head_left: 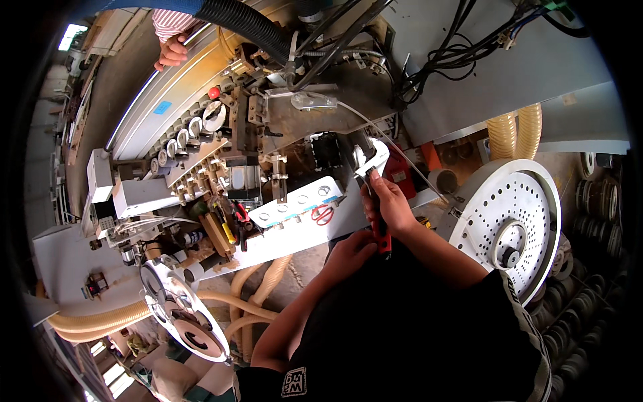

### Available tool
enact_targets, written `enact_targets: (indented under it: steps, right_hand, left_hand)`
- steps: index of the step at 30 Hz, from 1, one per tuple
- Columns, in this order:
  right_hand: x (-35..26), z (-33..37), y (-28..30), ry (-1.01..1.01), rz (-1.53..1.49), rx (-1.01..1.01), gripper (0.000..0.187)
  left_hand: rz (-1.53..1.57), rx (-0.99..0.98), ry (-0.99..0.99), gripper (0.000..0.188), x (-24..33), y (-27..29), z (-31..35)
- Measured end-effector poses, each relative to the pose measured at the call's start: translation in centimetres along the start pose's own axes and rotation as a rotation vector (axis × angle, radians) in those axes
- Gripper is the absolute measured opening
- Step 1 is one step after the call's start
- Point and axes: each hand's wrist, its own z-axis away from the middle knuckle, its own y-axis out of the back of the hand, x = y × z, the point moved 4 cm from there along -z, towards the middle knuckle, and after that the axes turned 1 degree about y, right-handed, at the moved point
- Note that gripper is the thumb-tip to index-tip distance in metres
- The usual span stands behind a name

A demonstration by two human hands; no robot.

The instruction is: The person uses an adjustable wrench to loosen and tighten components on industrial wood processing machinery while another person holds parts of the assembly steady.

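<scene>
Head view looks down on an adjustable wrench point(372, 175) with a red-and-black handle, its long axis running up and away from the body, silver head set against the machine point(295, 127) above. The right hand point(387, 204) is wrapped round the upper handle, fingers clamped on it, and is the nearer one to the head. The left hand point(349, 253) sits just below, by the red handle end; its fingers look curled against that end, though the view is too small to say whether they grip it. Red scissors point(323, 214) lie just left on a white panel point(295, 201).
</scene>
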Motion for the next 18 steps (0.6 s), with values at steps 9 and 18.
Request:
enact_targets:
  steps: [9,18]
  right_hand:
    - [0.5,-1.7,-2.7,-0.064,-0.072,-0.001,0.05]
    - [-0.4,-3.9,-2.7,-0.052,-0.078,0.034,0.047]
  left_hand:
    - [0.51,-0.091,-0.04,0.026,0.9,-0.4,-1.6]
    - [0.553,0.018,0.024,0.022,0.9,0.6,-3.2]
